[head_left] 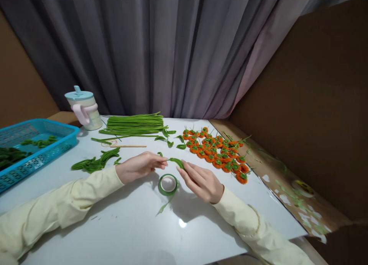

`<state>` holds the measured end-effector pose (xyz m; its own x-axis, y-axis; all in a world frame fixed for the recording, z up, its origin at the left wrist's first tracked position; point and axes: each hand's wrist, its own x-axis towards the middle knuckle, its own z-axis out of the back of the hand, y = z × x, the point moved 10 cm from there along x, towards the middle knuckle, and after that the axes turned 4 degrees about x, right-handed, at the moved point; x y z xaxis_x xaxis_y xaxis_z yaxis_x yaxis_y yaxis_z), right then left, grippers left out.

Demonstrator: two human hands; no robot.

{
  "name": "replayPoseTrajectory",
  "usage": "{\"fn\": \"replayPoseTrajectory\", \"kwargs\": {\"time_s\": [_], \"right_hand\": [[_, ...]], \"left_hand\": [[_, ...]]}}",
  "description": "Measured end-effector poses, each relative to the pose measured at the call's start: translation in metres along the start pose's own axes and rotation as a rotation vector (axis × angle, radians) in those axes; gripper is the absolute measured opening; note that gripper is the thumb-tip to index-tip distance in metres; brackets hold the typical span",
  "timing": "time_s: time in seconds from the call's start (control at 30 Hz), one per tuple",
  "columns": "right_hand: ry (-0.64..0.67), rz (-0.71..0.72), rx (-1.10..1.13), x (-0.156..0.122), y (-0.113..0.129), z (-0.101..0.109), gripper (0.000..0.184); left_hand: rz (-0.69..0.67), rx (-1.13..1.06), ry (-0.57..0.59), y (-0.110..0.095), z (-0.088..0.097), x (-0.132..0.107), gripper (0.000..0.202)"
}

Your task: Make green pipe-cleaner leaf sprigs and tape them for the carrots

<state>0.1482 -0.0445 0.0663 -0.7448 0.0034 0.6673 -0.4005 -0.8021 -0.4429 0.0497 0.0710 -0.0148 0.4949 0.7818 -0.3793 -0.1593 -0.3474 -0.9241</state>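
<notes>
Between my hands, above the white table top, is a green fuzzy pipe-cleaner leaf point(176, 162). My right hand point(201, 180) pinches its right end between thumb and fingers. The fingertips of my left hand point(143, 167) are closed at its thin left tip. Just below lies a roll of green tape point(168, 185), its loose end trailing toward me. Left of my left hand rests a pile of green pipe-cleaner leaves point(97, 160). Several small green leaf pieces point(165, 138) lie beyond my hands.
Orange pipe-cleaner flowers point(214, 152) with green centres cover the right back. A bundle of green stems point(135, 124) and a wooden stick point(128, 146) lie at the back. A blue basket point(57, 145) and a lidded cup point(86, 109) stand left. Paper scraps point(310, 215) litter the right edge.
</notes>
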Motion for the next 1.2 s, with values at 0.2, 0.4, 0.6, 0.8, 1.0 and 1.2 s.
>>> {"fn": "replayPoseTrajectory", "kwargs": {"time_s": [0.2, 0.4, 0.6, 0.8, 1.0, 1.2], "right_hand": [[0.076, -0.074, 0.156, 0.007, 0.001, 0.008, 0.024], [0.113, -0.468, 0.28, -0.022, -0.004, 0.048, 0.036], [-0.098, -0.754, 0.066, -0.097, 0.002, 0.086, 0.044], [-0.004, -0.726, 0.039, -0.121, 0.01, 0.083, 0.045], [-0.125, -0.797, 0.025, -0.132, 0.022, 0.084, 0.037], [-0.283, -0.878, -0.027, -0.142, 0.021, 0.09, 0.027]], "left_hand": [[0.09, -0.124, 0.117, 0.012, -0.013, 0.005, 0.033], [-0.113, 0.032, 0.052, -0.01, 0.015, 0.014, 0.03], [-0.229, 0.212, -0.218, -0.037, 0.068, 0.028, 0.034], [-0.347, 0.401, -0.43, -0.066, 0.088, 0.06, 0.028], [-0.325, 0.627, -0.501, -0.074, 0.081, 0.11, 0.023], [-0.224, 0.739, -0.435, -0.062, 0.066, 0.142, 0.029]]}}
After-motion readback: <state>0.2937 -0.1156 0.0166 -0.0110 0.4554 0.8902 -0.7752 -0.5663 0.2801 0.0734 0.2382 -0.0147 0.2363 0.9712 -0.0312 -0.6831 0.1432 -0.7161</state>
